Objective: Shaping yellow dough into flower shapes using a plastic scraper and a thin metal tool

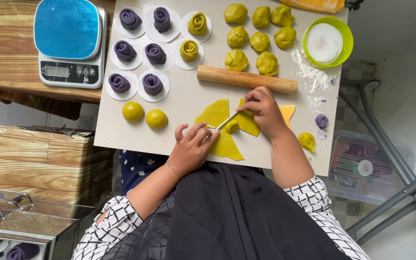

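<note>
My left hand (191, 147) rests on the near edge of a flat yellow-green dough sheet (217, 114) that is cut into wedges on the beige board (136, 132). In my right hand (264, 108) is a thin pale stick (225, 121), its tip lying across the sheet toward my left fingers. A small dough lump (232, 126) sits on the sheet just below the stick. A wooden rolling pin (246, 79) lies just beyond my right hand.
Purple dough roses (152, 84) and green dough roses (189, 49) sit on white paper rounds. Several green dough lumps (259, 42) lie at the far side. Two yellow balls (144, 115), a green bowl (327, 42), a kitchen scale (71, 41), flour and dough scraps (321, 121) are around.
</note>
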